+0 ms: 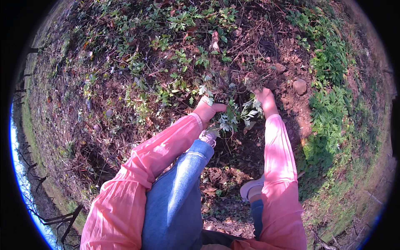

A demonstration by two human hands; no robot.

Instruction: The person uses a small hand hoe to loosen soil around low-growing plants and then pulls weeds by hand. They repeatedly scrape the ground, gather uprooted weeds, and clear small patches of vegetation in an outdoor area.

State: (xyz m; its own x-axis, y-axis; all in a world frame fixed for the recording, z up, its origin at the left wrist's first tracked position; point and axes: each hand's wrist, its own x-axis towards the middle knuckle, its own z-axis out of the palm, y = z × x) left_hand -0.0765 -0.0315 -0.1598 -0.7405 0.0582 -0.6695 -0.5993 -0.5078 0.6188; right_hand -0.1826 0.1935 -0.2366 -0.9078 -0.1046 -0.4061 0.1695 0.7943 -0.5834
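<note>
My right hand (267,100) is closed around a leafy weed (250,112). Its lobed, pale-backed leaves hang below the fist, and a tangle of roots and soil (252,81) shows just above the fingers. To the left, my left hand (206,109) is among similar leaves (204,90), its thumb stretched toward the right. Its fingers are partly hidden, so whether stems are in its grip cannot be made out. More cut-edged leaves (227,122) lie between the two hands, above a light shoe (208,137).
Loose reddish soil (289,103) with a rounded stone (300,87) lies to the right. Beyond it runs a strip of dense green plants (328,109). Low weeds (181,22) and dry stems cover the ground ahead. Bare dark branches (72,222) stand at lower left.
</note>
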